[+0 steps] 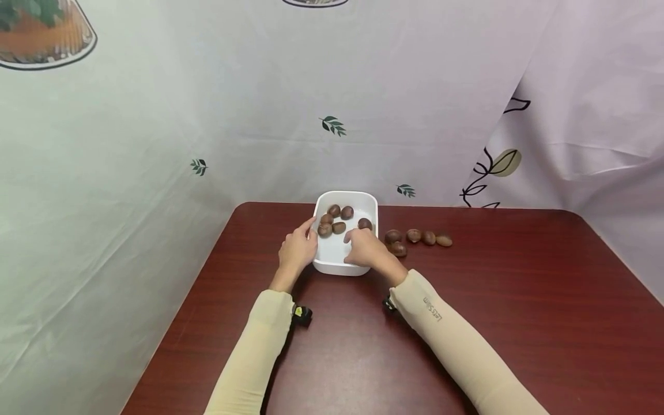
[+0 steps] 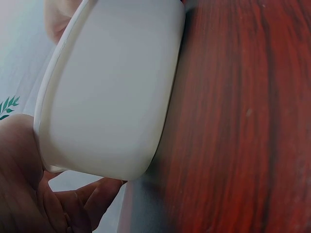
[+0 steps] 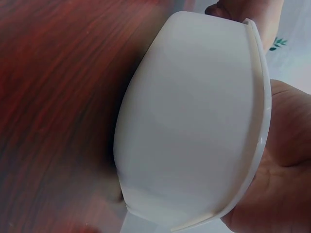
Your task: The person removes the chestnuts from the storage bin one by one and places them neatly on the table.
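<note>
A white plastic container (image 1: 332, 269) stands near the table's back edge, with several brown chestnuts (image 1: 347, 212) on its floor. My left hand (image 1: 299, 248) grips the container's left side, thumb by the rim and fingers along the outer wall. Over the right part of the container reaches my right hand (image 1: 367, 249), thumb and index finger bent and spread apart with bare container floor between them. One chestnut (image 1: 365, 223) lies right beside its knuckles. The other fingers of that hand are hidden. Both wrist views are mostly filled by the container's outer wall (image 2: 112, 92).
To the right of the container, several more brown nuts (image 1: 428, 238) lie loose on the dark red wooden table (image 1: 519, 300). A pale printed curtain (image 1: 270, 115) hangs right behind the table's back edge and along its left side.
</note>
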Motion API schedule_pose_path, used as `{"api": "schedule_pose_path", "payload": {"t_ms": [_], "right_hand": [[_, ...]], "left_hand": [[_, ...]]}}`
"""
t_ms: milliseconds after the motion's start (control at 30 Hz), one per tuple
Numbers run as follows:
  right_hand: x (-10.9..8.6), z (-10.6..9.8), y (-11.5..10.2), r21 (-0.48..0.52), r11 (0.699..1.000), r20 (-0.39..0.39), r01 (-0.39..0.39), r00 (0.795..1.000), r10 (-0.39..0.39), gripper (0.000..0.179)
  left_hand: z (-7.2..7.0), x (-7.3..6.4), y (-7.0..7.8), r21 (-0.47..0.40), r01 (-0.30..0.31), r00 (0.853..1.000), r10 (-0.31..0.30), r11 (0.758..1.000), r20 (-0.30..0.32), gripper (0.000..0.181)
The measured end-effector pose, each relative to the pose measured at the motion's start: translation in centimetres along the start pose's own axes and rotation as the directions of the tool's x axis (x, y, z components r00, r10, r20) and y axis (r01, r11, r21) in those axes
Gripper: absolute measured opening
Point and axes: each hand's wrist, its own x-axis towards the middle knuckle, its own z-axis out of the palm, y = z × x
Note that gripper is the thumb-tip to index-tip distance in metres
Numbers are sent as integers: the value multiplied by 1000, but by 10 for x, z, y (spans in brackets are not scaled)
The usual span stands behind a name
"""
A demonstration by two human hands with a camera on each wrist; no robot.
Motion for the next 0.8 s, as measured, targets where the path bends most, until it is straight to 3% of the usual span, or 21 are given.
{"api": "schedule_pose_path", "payload": {"t_ms": [267,467,800], "right_hand": [[12,8,8,62,996,64,67,995,-71,31],[10,3,3,76,996,65,40,997,-45,31],[8,8,1,81,996,-19,23,1000,-22,34]], "left_hand": [[1,0,2,-3,5,1000,-5,1000,-10,45],[0,1,3,-3,0,1000,0,1000,-14,44],[0,1,1,1,4,1000,-4,1000,-2,44]]}}
